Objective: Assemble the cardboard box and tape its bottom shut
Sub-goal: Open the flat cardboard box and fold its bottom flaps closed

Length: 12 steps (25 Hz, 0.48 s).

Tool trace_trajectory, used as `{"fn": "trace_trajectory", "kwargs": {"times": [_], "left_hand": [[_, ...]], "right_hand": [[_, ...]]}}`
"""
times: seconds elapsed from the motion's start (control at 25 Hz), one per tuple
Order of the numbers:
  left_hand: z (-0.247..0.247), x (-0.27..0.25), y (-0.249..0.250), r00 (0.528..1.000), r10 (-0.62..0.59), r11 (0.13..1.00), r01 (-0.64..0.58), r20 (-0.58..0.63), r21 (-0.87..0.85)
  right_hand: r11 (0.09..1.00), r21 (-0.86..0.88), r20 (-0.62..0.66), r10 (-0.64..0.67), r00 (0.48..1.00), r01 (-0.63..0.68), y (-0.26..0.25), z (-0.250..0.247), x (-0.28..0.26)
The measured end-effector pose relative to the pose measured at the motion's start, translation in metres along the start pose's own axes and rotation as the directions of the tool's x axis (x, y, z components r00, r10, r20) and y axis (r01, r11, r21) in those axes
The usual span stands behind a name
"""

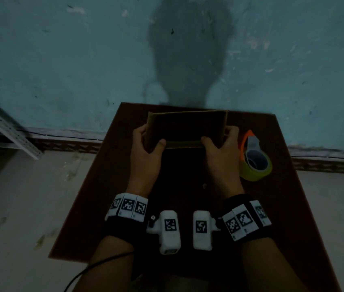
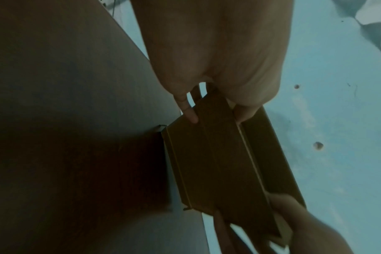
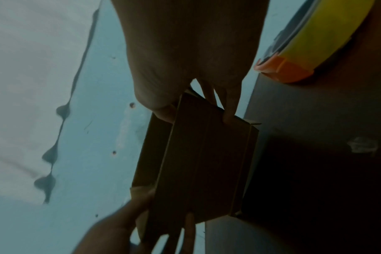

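Left hand (image 1: 146, 144) and right hand (image 1: 219, 144) each grip an end of the cardboard box (image 1: 187, 127), thumbs on the near panel, fingers curled round the sides. It is held at the desk's (image 1: 95, 199) twelve o'clock, close to the far edge and the wall. I'd worry about a flap springing back or the half-opened box collapsing if either grip loosens. The tape dispenser (image 1: 253, 157) sits just beside the right hand at three o'clock; an elbow swing could knock it. Open room lies toward six.
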<state>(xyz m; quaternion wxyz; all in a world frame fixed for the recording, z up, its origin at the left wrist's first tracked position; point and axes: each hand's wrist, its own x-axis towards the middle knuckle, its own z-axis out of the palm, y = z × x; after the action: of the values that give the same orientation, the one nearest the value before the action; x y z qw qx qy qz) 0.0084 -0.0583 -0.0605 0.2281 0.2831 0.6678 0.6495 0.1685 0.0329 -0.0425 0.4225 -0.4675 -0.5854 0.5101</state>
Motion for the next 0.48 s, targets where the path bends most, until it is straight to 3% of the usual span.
{"fn": "trace_trajectory", "kwargs": {"times": [0.28,0.48], "left_hand": [[0.002,-0.006,-0.001,0.998,0.045,0.998,-0.047,0.047,0.044],[0.011,-0.015,0.008,0.993,0.067,0.965,-0.09,0.099,0.247]], "right_hand": [[0.985,-0.152,0.061,-0.074,0.995,0.082,0.006,0.005,-0.004],[0.944,-0.286,0.128,-0.131,0.983,0.163,0.005,0.002,-0.003]]}}
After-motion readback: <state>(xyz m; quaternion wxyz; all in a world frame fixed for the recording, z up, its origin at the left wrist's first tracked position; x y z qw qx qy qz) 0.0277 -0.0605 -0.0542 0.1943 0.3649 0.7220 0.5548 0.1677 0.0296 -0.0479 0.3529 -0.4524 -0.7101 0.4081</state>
